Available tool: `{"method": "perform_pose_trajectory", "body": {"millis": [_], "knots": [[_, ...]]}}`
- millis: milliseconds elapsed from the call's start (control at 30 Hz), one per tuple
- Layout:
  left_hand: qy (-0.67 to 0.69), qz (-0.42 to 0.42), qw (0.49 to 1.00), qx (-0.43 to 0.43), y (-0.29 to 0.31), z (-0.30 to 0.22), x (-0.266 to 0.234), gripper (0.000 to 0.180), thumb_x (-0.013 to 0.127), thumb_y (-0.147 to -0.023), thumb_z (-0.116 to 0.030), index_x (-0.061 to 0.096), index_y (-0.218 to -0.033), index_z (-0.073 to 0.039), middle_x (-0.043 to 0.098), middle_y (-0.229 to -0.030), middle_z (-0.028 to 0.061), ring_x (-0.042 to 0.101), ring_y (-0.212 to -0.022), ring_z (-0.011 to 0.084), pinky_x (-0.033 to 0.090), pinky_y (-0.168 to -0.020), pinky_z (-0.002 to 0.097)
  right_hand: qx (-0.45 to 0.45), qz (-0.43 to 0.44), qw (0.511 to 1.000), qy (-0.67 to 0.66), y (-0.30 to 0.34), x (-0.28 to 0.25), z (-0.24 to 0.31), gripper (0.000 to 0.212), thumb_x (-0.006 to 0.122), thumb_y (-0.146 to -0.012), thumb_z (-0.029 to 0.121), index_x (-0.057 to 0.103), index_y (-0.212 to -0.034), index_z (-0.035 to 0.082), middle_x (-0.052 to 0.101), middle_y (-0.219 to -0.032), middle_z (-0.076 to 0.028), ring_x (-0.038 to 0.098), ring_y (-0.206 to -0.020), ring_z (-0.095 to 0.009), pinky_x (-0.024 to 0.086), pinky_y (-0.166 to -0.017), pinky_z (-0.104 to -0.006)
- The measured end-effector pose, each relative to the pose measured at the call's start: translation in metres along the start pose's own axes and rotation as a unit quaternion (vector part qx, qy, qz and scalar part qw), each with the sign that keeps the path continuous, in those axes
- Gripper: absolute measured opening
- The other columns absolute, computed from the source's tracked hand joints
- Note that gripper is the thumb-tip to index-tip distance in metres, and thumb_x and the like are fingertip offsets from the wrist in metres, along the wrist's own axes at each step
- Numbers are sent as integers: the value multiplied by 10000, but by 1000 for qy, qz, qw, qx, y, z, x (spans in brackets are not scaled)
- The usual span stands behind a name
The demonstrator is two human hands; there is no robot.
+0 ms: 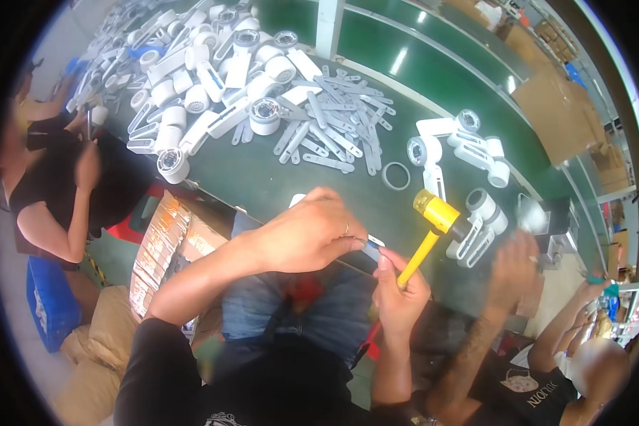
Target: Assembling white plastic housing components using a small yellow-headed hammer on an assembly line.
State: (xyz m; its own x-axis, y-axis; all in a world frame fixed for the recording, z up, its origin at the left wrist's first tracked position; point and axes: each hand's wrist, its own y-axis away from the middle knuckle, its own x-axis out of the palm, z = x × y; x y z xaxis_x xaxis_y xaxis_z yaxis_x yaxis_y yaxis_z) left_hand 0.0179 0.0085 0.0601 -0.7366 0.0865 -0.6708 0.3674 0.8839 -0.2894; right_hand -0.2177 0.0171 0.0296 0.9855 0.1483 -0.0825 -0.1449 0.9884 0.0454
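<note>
My left hand (311, 233) is closed, palm down, over a pale plastic part (371, 248) at the table's near edge. Most of that part is hidden under my fingers; a narrow grey-white end with a dark blue patch sticks out toward the right. My right hand (405, 297) is wrapped round the handle of a yellow mallet (437, 211), whose head stands up and tilts right. Its thumb and fingertips also meet the end of the pale part. A grey ring (396, 176) lies on the green table beyond my hands.
White handheld fan bodies (192, 78) are heaped at the far left, beside a pile of flat grey strips (341, 117). More fan bodies (468, 149) lie at the right. A taped carton (163, 245) stands by my left arm. Co-workers sit left and right; one's blurred hand (515, 266) reaches over the table.
</note>
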Motion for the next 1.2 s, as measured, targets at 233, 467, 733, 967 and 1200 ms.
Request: {"method": "perform_pose_trajectory", "body": {"millis": [233,467,733,967,1200], "knots": [[-112,-75,991,1,21,37,18,611,869,-791,-202,644,-1349,-96,727,-1076,103,633,-1145,354,497,-1040,482,85,-38,994,-51,-6,-30,0,197,679,-1017,81,727,-1175,-26,566,-658,22,447,-448,-29,322,-402,-211],[-26,-142,989,-37,20,37,31,664,871,-800,-176,580,-1390,-88,726,-1106,111,626,-1147,392,531,-983,469,68,43,995,66,-35,-6,-21,175,741,-979,105,785,-1126,21,618,-710,39,514,-597,-19,381,-537,-214],[-45,-170,984,39,22,46,33,466,878,-780,-173,676,-1190,-84,711,-1087,90,655,-1067,339,529,-941,448,50,115,978,166,-48,-10,-1,196,740,-965,94,793,-1147,45,630,-753,41,511,-696,-41,423,-631,-238],[-71,-145,983,88,17,47,30,206,816,-813,-179,705,-947,-69,676,-935,61,653,-1019,278,497,-951,410,134,184,946,231,-62,-13,19,225,728,-981,141,784,-1189,76,566,-683,43,452,-664,-32,392,-596,-250],[-83,-134,982,100,17,47,29,230,849,-798,-149,720,-969,-66,705,-987,59,672,-992,283,525,-900,412,270,186,942,72,-62,-12,8,478,650,-1047,270,585,-1447,15,641,-651,-86,429,-392,-85,311,-381,-256]]}}
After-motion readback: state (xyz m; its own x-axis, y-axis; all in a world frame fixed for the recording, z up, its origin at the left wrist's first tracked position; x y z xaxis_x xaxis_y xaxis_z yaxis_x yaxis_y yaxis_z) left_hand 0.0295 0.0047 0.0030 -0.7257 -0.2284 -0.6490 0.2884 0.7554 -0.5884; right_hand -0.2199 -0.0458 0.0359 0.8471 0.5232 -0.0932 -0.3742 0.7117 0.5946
